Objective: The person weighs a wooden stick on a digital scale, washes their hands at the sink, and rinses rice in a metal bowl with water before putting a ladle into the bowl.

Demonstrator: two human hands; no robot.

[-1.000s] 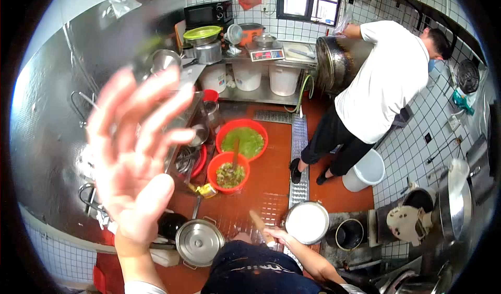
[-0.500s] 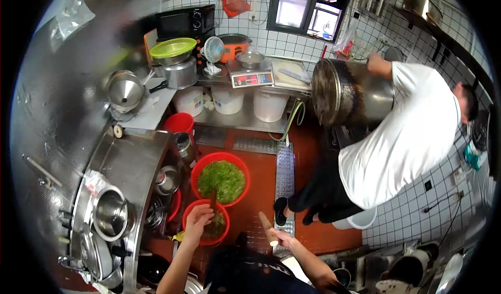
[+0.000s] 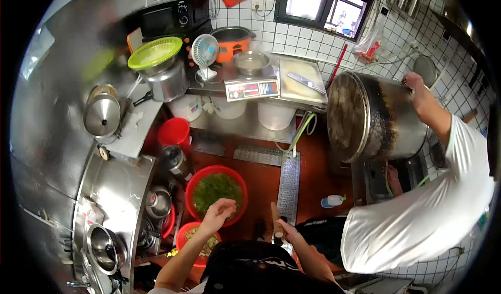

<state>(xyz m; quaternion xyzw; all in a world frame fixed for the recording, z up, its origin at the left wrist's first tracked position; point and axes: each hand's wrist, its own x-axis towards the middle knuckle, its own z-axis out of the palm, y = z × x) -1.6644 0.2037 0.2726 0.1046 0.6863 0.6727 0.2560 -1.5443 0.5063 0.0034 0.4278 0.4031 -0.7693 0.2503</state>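
Observation:
My left hand hovers over the near edge of a red basin of chopped greens. Its fingers are loosely bent, and I see nothing between them. Just below stands a smaller red bowl with pale chopped pieces, partly hidden by my forearm. In my right hand is a brown stick-like thing with a pale round near end. Its kind is unclear. Something shiny shows beneath that hand, too small to name.
At right, a co-worker in a white shirt grips a large scorched pot lying on its side. A bottle stands on the floor. A steel counter runs along the left. The back shelf bears a scale and a knife.
My view has shifted. My left hand has moved up to the greens basin, and the brown thing beside its fingers no longer shows. The co-worker leans further right, uncovering the bottle.

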